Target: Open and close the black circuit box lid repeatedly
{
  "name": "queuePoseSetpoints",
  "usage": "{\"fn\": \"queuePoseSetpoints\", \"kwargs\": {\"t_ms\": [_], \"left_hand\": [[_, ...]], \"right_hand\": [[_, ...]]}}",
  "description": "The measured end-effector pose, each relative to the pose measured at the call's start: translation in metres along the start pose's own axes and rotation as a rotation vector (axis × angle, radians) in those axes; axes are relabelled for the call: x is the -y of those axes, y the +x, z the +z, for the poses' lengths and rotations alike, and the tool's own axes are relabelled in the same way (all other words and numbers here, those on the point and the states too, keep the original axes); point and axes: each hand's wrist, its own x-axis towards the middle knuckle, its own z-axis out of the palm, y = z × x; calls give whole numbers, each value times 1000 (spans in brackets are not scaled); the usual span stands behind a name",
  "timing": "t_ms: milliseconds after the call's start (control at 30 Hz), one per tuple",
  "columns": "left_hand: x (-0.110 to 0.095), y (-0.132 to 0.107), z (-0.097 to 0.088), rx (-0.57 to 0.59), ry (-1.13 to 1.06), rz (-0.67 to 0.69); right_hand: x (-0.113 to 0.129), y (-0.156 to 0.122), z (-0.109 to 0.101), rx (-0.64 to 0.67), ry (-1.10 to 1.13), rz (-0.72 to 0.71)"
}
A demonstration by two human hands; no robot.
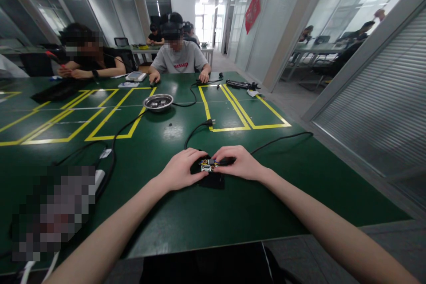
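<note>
A small circuit board (208, 167) with copper-wound coils and a few wires sits low over the table, directly in front of me. My left hand (179, 169) curls round its left side, thumb at the near edge and fingers at the far edge. From the right, my right hand (245, 164) pinches a black cable (228, 161) where it meets the board. Its thumb and index fingertips are close against the board's right end. Under the board lies a flat black piece (212, 181), partly covered by the hands and board.
Beyond my hands lies a black mains plug (209, 122) on its cord. A metal bowl (149, 103) holds small metal parts. A black tripod-like object (241, 84) rests at the far right. Yellow tape outlines mark the green table (266, 206). Two people sit across it.
</note>
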Motion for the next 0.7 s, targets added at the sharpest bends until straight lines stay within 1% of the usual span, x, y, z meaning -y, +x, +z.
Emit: {"fn": "queuePoseSetpoints", "kwargs": {"t_ms": [100, 200, 367, 467, 533, 633, 700], "left_hand": [[0, 1, 3, -20, 15, 1], [0, 1, 5, -32, 46, 7], [0, 1, 2, -37, 72, -1], [2, 1, -1, -77, 38, -8], [3, 0, -4, -98, 0, 11], [7, -1, -9, -102, -46, 31], [8, -1, -10, -95, -78, 16]], "right_hand": [[-1, 0, 0, -19, -35, 45], [-4, 0, 0, -8, -60, 78], [-8, 1, -3, -14, -137, 62], [-8, 1, -6, 4, -148, 73], [-7, 1, -7, 28, -134, 84], [-6, 0, -7, 38, -123, 87], [-6, 0, -7, 36, -128, 81]]}}
